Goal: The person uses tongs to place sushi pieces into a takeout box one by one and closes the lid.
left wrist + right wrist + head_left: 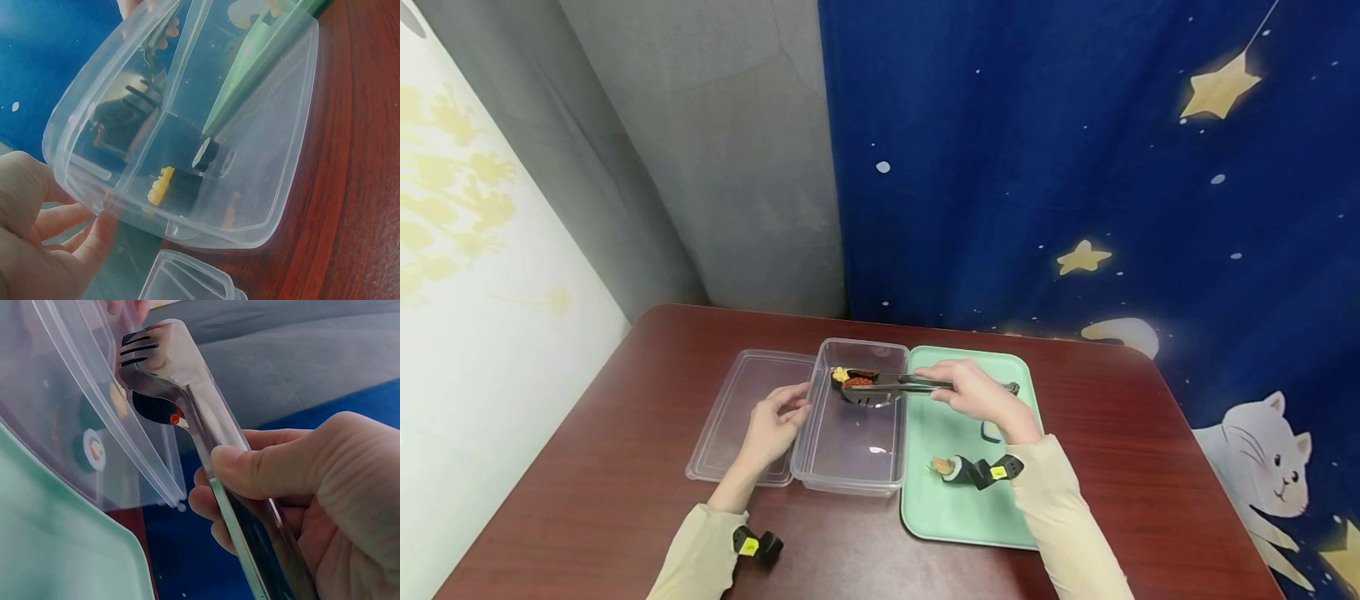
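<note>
My right hand grips metal serving tongs with a fork-shaped end, thumb on top and fingers beneath. The tongs' ends are inside the clear plastic container, around a dark-wrapped piece of sushi with red topping. Beside it sits sushi with yellow topping. A small roll with a white end also shows in the left wrist view. My left hand touches the container's left wall from outside with bent, relaxed fingers.
A clear lid lies left of the container, a green tray to its right. The tray bears a hand roll and a white-and-dark piece, both partly hidden by the right arm. Curtains hang behind the table.
</note>
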`<state>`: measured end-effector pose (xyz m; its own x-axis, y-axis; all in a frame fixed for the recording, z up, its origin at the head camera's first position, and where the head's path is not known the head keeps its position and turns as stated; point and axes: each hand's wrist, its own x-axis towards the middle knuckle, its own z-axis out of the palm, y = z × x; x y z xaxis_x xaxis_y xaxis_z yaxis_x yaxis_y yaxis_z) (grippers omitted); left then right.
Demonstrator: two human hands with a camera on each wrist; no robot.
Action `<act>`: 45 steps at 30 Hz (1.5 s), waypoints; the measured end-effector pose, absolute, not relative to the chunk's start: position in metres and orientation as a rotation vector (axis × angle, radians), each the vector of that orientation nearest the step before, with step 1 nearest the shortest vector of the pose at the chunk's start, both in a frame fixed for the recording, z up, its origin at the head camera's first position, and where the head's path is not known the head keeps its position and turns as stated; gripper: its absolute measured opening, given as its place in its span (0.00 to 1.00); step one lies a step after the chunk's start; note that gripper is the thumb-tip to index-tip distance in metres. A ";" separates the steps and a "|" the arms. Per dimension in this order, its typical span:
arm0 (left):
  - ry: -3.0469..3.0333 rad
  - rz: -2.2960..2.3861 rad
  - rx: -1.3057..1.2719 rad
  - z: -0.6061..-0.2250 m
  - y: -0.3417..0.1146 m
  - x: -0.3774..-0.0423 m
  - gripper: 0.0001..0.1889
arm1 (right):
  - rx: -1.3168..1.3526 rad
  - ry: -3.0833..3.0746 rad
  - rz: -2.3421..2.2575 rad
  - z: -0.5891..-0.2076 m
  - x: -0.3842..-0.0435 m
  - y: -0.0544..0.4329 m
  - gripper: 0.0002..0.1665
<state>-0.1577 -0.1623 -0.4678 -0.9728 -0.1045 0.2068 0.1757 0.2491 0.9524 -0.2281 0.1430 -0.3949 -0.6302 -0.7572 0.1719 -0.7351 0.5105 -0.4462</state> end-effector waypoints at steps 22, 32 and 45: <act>-2.329 -1.779 -0.076 -0.468 -0.163 -0.158 0.18 | -1.298 2.665 -0.517 -0.399 -0.233 0.102 0.24; -2.321 -1.739 -0.065 -0.468 -0.163 -0.157 0.18 | -1.235 2.663 -0.471 -0.393 -0.230 0.093 0.24; -2.347 -1.751 -0.058 -0.463 -0.162 -0.155 0.18 | -1.251 2.689 -0.370 -0.387 -0.225 0.079 0.25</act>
